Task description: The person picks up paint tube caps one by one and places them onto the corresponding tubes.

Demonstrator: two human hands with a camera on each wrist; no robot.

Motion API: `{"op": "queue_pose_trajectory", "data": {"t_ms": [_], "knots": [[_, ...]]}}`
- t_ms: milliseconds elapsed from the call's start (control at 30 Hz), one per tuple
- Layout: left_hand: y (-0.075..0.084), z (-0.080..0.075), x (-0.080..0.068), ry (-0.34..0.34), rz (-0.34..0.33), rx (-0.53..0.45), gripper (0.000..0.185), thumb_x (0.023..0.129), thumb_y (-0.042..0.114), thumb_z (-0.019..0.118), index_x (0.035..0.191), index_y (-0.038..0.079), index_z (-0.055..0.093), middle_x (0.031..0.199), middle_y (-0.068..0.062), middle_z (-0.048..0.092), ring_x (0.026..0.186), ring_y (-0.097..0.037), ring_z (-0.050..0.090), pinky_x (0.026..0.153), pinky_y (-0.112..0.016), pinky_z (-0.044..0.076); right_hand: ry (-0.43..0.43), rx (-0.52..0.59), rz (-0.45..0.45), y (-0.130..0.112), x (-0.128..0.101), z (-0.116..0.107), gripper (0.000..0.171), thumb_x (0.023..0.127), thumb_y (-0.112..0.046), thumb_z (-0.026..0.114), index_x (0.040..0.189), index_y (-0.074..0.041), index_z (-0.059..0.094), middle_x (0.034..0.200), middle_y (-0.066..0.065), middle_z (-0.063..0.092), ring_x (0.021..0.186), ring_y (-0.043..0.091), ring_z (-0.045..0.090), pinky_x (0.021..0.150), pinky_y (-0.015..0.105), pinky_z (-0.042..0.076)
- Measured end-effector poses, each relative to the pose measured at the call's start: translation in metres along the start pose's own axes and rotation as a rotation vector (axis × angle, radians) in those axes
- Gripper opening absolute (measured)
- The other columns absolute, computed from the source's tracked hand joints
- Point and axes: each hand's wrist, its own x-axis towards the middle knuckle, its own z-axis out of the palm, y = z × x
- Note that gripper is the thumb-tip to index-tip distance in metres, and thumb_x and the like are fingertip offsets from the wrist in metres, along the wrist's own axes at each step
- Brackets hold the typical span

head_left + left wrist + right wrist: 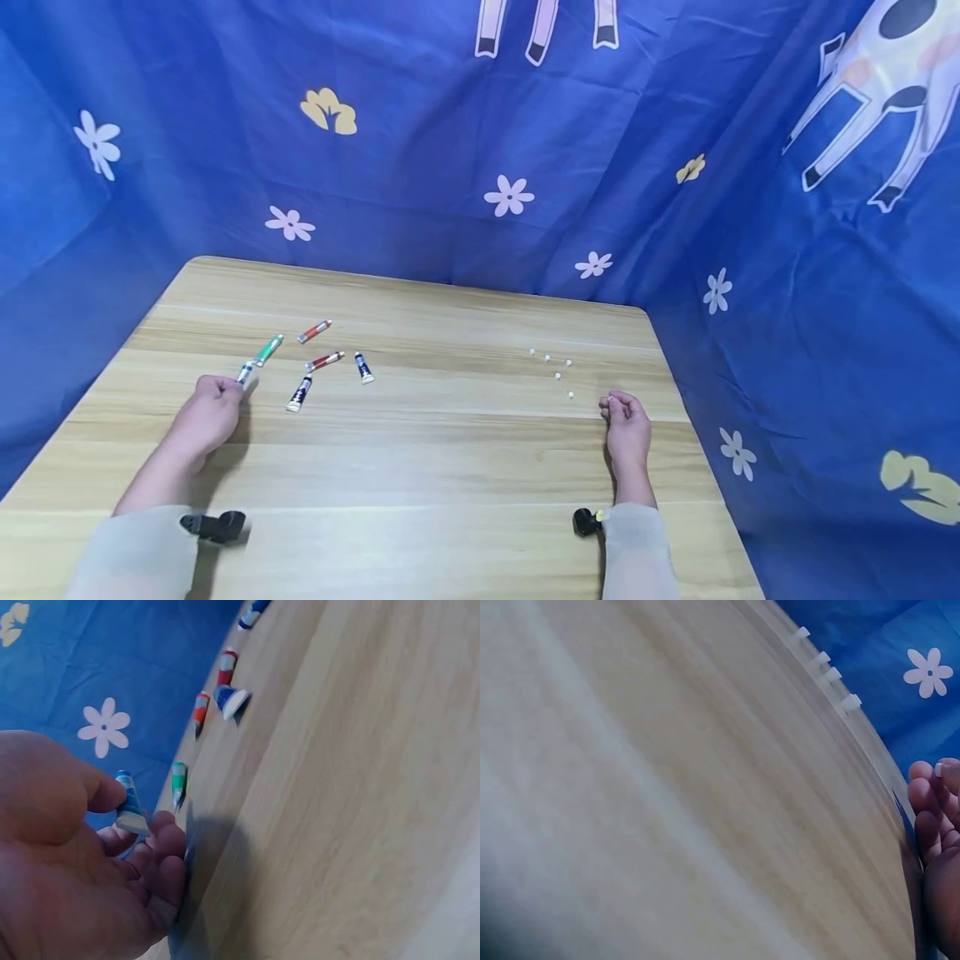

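I see my left hand [210,412] resting on the worktop [450,467], thumb and fingers pinching a small blue-and-white tube [130,804] at the left end of the scattered tubes. Just beyond it lies the green tube [267,350], then two red tubes [314,331] and two dark blue ones [363,367] further right. The pinch catches only the tube's end, so I judge it could slip or squeeze out its contents. Well right of the tubes sits a cluster of white caps [557,367], near my right hand [626,425], whose fingers are curled, seemingly pinching one small white cap [938,769]; that is hard to confirm. Tube labels are unreadable.
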Motion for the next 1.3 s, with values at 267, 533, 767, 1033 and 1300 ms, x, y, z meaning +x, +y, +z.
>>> {"op": "queue_pose_trajectory", "data": {"t_ms": [267, 533, 767, 1033, 1300], "knots": [[0.006, 0.007, -0.011, -0.025, 0.028, -0.212, 0.049, 0.119, 0.03, 0.032, 0.142, -0.012, 0.041, 0.11, 0.001, 0.057, 0.091, -0.006, 0.056, 0.079, -0.024, 0.054, 0.051, 0.223, -0.002, 0.003, -0.001, -0.01, 0.035, 0.11, -0.011, 0.062, 0.138, 0.009, 0.063, 0.101, -0.004, 0.077, 0.09, 0.003, 0.07, 0.085, 0.015, 0.059], [0.028, 0.024, -0.037, -0.044, 0.037, -0.359, 0.025, 0.117, 0.036, 0.048, 0.128, 0.014, 0.045, 0.097, 0.014, 0.057, 0.088, -0.006, 0.058, 0.081, -0.026, 0.055, 0.143, 0.47, 0.044, 0.004, -0.006, -0.01, 0.038, 0.108, -0.011, 0.066, 0.14, 0.01, 0.065, 0.089, -0.007, 0.075, 0.08, 0.002, 0.064, 0.073, 0.015, 0.055], [0.048, 0.045, -0.051, -0.102, 0.054, -0.462, 0.015, 0.115, 0.031, 0.054, 0.127, 0.022, 0.05, 0.09, 0.02, 0.057, 0.084, -0.005, 0.057, 0.079, -0.025, 0.052, 0.124, 0.669, 0.078, -0.002, -0.013, -0.001, 0.043, 0.11, -0.01, 0.06, 0.144, 0.016, 0.055, 0.086, -0.003, 0.07, 0.073, 0.004, 0.059, 0.066, 0.015, 0.049], [0.064, 0.062, -0.057, -0.145, 0.096, -0.555, 0.007, 0.113, 0.026, 0.059, 0.12, 0.029, 0.06, 0.093, 0.018, 0.061, 0.09, -0.006, 0.059, 0.083, -0.023, 0.055, 0.071, 0.697, 0.065, -0.017, -0.028, 0.021, 0.026, 0.109, -0.014, 0.064, 0.123, 0.006, 0.073, 0.083, -0.002, 0.074, 0.069, 0.005, 0.064, 0.064, 0.016, 0.053], [0.08, 0.086, -0.061, -0.188, 0.08, -0.561, 0.013, 0.113, 0.021, 0.058, 0.125, 0.02, 0.062, 0.094, 0.017, 0.064, 0.094, -0.008, 0.063, 0.088, -0.026, 0.057, -0.033, 0.658, -0.01, -0.039, -0.052, 0.052, 0.026, 0.104, -0.008, 0.071, 0.118, 0.013, 0.073, 0.081, -0.001, 0.076, 0.067, 0.005, 0.068, 0.064, 0.017, 0.058]]}}
